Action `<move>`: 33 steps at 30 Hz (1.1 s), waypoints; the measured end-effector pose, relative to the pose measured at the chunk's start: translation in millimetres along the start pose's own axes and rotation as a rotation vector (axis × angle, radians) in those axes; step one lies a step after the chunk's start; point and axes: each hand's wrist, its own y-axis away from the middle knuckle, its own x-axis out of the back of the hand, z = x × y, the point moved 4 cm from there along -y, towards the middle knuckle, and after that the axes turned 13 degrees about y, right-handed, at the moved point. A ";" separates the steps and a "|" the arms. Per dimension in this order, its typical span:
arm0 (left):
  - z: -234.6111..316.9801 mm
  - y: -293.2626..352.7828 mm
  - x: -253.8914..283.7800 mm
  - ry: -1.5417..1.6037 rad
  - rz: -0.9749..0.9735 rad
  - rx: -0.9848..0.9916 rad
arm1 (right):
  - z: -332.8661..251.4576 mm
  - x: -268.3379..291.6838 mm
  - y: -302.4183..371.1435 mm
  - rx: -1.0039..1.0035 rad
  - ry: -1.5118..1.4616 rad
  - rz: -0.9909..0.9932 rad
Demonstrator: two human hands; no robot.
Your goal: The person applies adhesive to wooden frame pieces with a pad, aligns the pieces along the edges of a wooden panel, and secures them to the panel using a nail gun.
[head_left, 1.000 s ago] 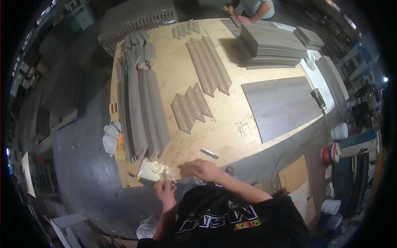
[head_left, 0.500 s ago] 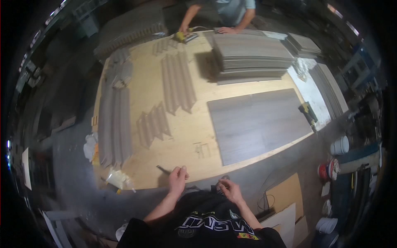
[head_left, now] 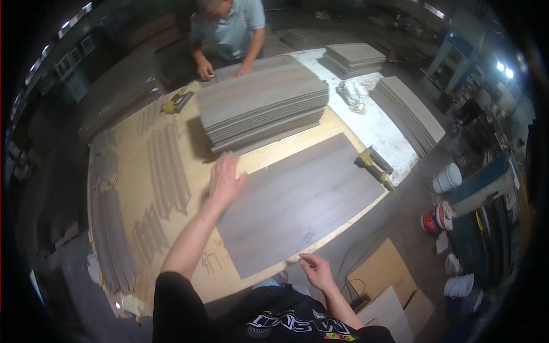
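Note:
My left hand (head_left: 226, 178) reaches forward over the left edge of a flat grey wood-grain panel (head_left: 297, 200), fingers stretched out and nothing held in them. Whether its palm touches the panel or the bare tabletop beside it, I cannot tell. Close to the panel's front edge, my right hand (head_left: 318, 271) has loosely bent fingers, apart from the thumb, with nothing visible in them. Just beyond my left hand rises a tall stack of similar panels (head_left: 263, 106). A yellow-green and black nail gun (head_left: 374, 167) lies at the panel's right end.
Grey strips (head_left: 168, 171) lie in rows on the wooden table (head_left: 197, 171). Across the table a co-worker (head_left: 229, 34) handles a panel, near a second nail gun (head_left: 177, 102). More panels (head_left: 409, 114) and a crumpled white cloth (head_left: 353, 96) are at right. Buckets (head_left: 447, 178) stand beyond.
My left hand has moved forward to the panel's far left; a thin dark thing seen beside it before no longer shows. The view has turned right. The co-worker's hand has left the far nail gun.

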 end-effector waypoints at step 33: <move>163.0 147.3 -75.3 -0.278 -0.133 0.170 | 93.3 315.8 -281.2 -0.072 -0.357 0.412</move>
